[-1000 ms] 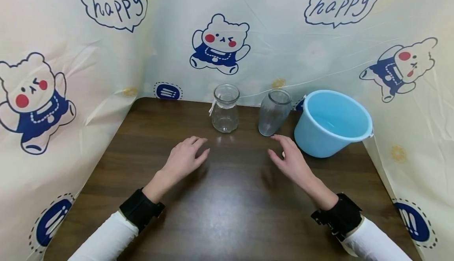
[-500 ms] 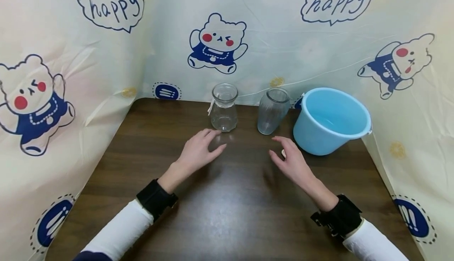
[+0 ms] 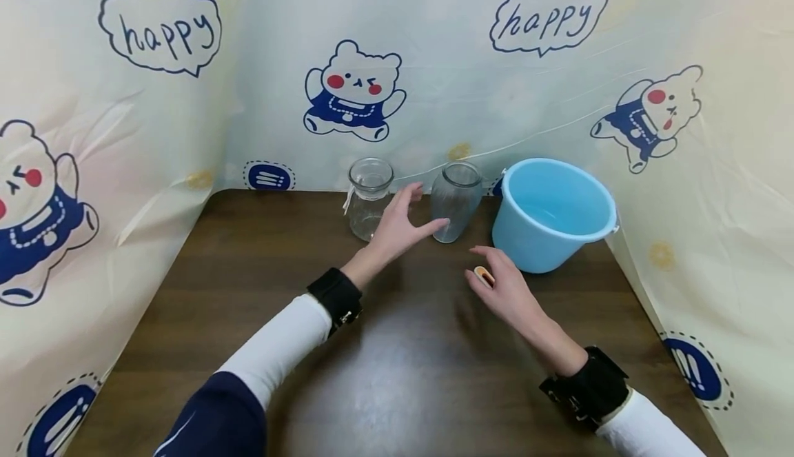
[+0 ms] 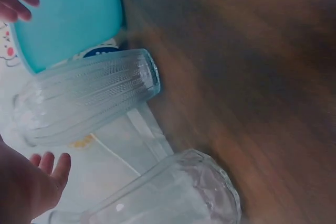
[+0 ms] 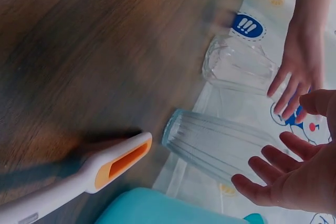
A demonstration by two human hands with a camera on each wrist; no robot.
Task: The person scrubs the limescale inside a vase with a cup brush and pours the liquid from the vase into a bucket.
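Observation:
My left hand [image 3: 397, 226] reaches over the table with thumb and fingers spread and holds nothing. It is in front of the short clear glass vase [image 3: 370, 198], which has a string at its neck. Its thumb tip overlaps the taller ribbed glass vase [image 3: 457, 198] in the head view; contact cannot be told. My right hand [image 3: 509, 291], fingers loosely bent, hovers in front of the blue bucket [image 3: 538, 250]. Below it, a white handle with an orange-lined loop [image 5: 113, 166] shows in the right wrist view; its other end is out of sight.
The brown wooden table [image 3: 248, 319] meets a printed cloth backdrop [image 3: 267, 112] at its back and sides. Both vases stand upright near the back edge, with the bucket to their right.
My left hand has moved right and forward, from left of the short vase to in front of the two vases. My right hand has barely moved. The head view has shifted slightly.

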